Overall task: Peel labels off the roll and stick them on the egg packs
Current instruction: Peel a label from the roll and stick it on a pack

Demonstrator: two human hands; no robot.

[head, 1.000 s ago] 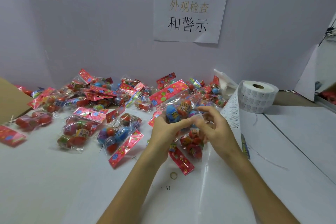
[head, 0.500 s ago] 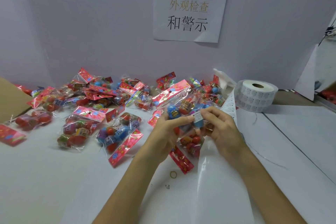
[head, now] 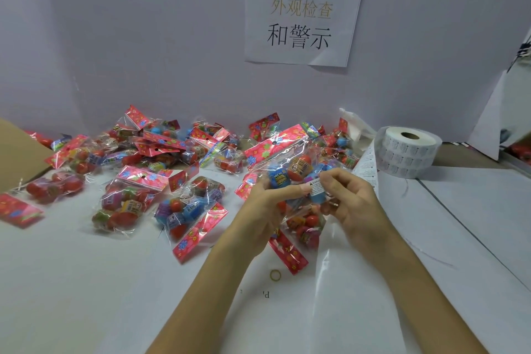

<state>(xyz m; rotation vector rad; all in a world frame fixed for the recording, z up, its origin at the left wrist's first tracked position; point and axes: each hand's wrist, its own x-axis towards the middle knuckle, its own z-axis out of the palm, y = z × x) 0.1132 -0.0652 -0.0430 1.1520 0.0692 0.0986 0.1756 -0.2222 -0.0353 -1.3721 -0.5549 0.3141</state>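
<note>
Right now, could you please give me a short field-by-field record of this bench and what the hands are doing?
left hand: grips the egg pack, held above the table
right hand: pinches a white label against that pack
label roll: lying flat at right, core hole up, backing strip trailing toward the hands
loose packs: scattered left and behind, near the wall
sign: paper taped to the wall
stage: label at the pack; whether stuck down cannot be told
</note>
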